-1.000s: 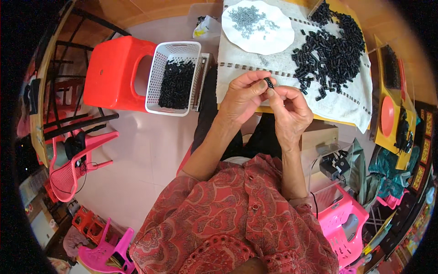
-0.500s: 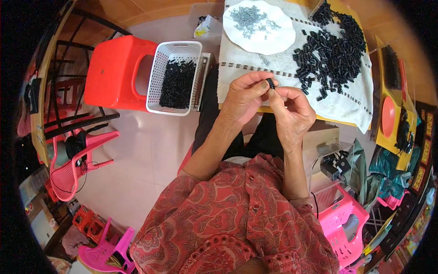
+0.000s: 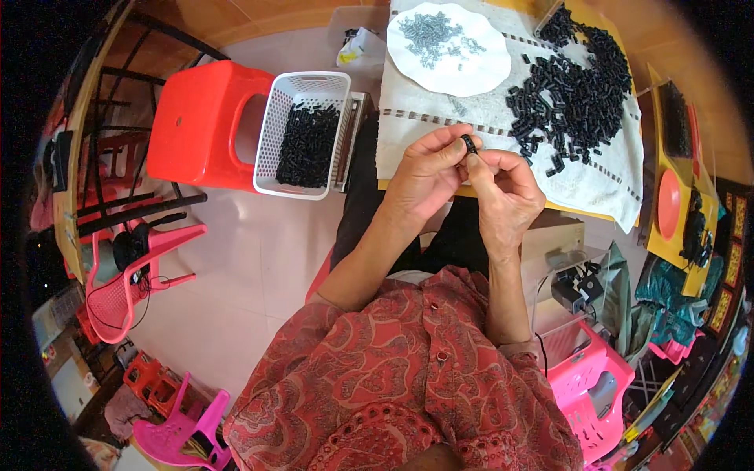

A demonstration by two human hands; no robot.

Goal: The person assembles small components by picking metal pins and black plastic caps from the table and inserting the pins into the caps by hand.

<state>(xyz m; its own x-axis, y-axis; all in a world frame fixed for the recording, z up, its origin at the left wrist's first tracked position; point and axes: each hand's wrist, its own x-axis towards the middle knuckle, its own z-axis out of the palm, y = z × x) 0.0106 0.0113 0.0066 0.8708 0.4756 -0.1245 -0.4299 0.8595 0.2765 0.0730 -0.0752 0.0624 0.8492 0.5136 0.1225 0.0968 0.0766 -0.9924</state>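
Between the fingertips of my left hand [image 3: 428, 169] is a small black cylindrical piece [image 3: 469, 144], held upright over the near edge of the table. My right hand [image 3: 509, 195] pinches at the same piece from below, its thumb touching the lower end. Whether the right fingers hold a second tiny part is hidden. Beyond the hands lies a pile of similar black pieces [image 3: 565, 102] on a white cloth [image 3: 428, 140]. To its left a white scalloped plate [image 3: 455, 82] carries many small clear or grey parts [image 3: 432, 35].
Left of the table, a white perforated basket [image 3: 268, 166] holds many black pieces, beside a red stool [image 3: 188, 125]. Pink chairs stand at the left [image 3: 118, 294] and lower right [image 3: 589, 385]. A yellow stand [image 3: 658, 212] with a round red dish [image 3: 668, 202] is at the right.
The black piece has turned slightly between my fingertips. Both hands stay nearly in place, and the whole view has shifted very slightly.
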